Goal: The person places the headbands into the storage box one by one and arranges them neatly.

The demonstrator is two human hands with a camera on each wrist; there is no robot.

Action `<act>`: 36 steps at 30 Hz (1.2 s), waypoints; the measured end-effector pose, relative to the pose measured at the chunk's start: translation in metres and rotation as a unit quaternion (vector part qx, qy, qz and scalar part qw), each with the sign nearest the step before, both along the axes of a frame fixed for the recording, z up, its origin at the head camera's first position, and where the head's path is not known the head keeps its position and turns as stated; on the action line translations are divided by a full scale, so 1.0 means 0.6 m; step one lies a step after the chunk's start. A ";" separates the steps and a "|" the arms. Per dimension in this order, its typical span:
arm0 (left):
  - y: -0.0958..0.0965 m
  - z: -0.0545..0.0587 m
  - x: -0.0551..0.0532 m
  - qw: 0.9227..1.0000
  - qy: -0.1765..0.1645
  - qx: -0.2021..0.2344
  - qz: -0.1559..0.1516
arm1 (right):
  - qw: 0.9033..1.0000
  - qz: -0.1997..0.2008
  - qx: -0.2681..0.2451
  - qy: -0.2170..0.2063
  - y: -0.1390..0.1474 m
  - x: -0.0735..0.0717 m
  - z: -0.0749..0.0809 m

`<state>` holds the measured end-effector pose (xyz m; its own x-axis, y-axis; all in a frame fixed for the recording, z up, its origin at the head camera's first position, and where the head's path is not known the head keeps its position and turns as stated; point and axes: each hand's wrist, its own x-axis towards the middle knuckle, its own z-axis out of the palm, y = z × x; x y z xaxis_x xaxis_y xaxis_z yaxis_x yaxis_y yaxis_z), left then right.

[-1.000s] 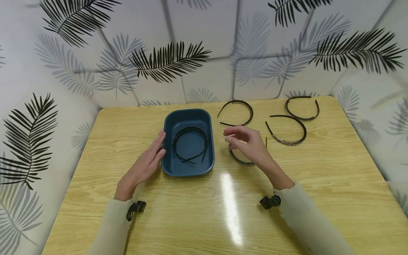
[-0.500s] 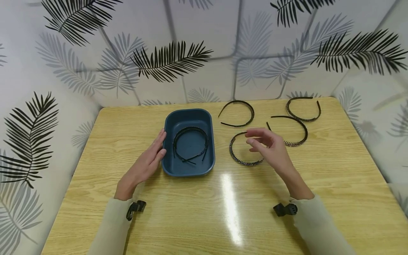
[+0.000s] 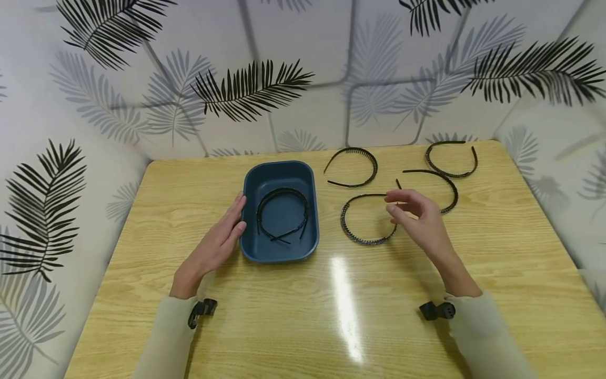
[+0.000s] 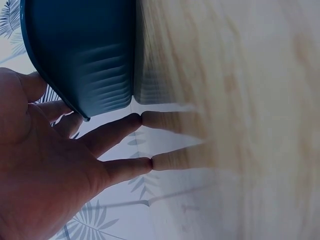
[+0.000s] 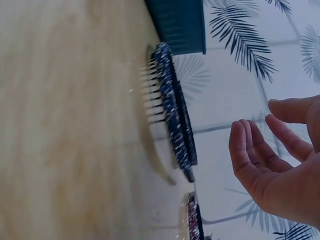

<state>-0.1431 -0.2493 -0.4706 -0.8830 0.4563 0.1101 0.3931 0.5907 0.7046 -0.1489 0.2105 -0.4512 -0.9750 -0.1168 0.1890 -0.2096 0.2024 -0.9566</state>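
1. One left hand [image 3: 215,247] to check first: found flat against the left wall of a blue plastic bin [image 3: 279,256], fingers straight. Seen spread-fingered in left wrist view, with two fingertips on the tabletop [image 3: 293,316]; not evident from head view.
2. Inside bin: apparently two nested headbands [image 3: 284,190]. Judged sound to brace bin lightly, without tipping.
3. Right of bin, on tabletop: flecked headband [image 3: 365,242] in front, dark toothed headband [image 3: 376,167] behind. Blue-and-silver flecking and tabletop-facing teeth on the former clearer in right wrist view.
4. Next, right hand [image 3: 423,221], above flecked headband's right end. Found curved, thumb apart from fingers, pinching nothing; gap clearer in right wrist view. Advisable for grasping: pinch a smooth arm, clear of teeth.
5. Far right: nearer headband [image 3: 456,197] and farther headband [image 3: 463,175], possibly touching; cannot tell. Advisable: separate before lifting.
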 end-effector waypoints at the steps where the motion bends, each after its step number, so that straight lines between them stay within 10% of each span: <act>1: 0.000 0.000 0.000 1.000 0.000 -0.001 0.000 | 1.000 -0.002 0.006 0.000 0.004 0.002 -0.004; 23: 0.003 -0.001 -0.001 1.000 0.002 -0.003 -0.001 | 0.982 0.015 0.155 -0.110 0.049 0.018 -0.036; 36: 0.001 -0.002 -0.002 1.000 -0.004 -0.001 0.000 | 0.959 0.029 0.273 -0.074 0.030 -0.005 -0.037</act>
